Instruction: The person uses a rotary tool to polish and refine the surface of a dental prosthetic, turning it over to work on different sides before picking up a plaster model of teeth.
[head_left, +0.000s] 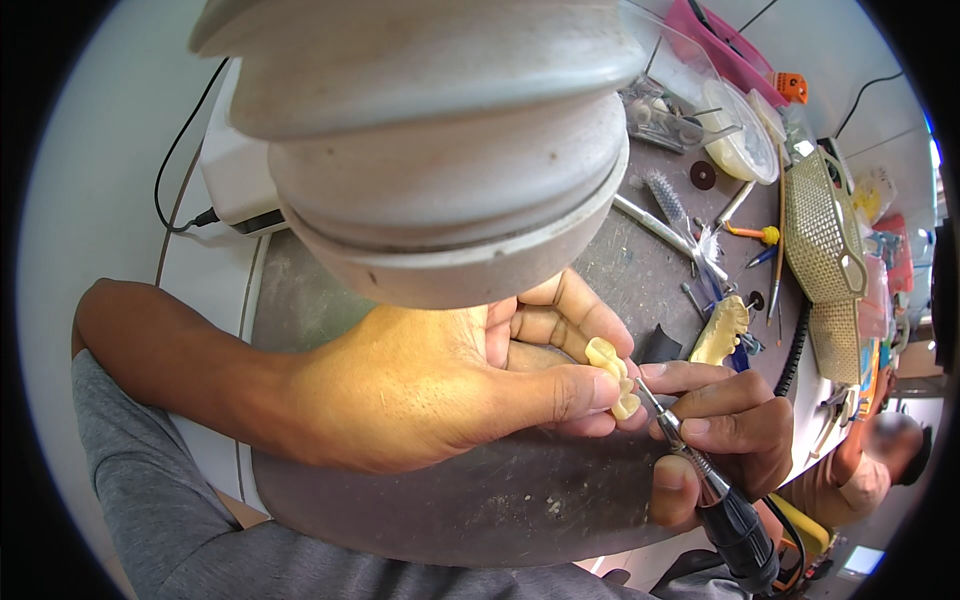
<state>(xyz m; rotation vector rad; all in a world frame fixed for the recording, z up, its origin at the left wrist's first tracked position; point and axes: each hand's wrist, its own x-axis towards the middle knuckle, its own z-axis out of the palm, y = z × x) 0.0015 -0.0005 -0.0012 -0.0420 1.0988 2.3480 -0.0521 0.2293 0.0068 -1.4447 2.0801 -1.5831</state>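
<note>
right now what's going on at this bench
A person pinches a small cream piece between thumb and fingers of the left hand. The right hand holds a black and silver drill, its tip close beside the piece; whether they touch is unclear. A thick pale hose hangs above the table. A cream tooth model lies just beyond the right hand.

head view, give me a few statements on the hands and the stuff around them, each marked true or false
1. The left hand holds a small yellowish tooth-shaped piece. True.
2. The right hand is empty. False: it holds a slim metal handpiece with a black body.
3. The handpiece's tip points toward the yellowish piece. True.
4. The cream dental cast lies left of the left hand. False: it lies to its right.
5. The beige perforated plastic baskets are at the picture's right. True.
</note>
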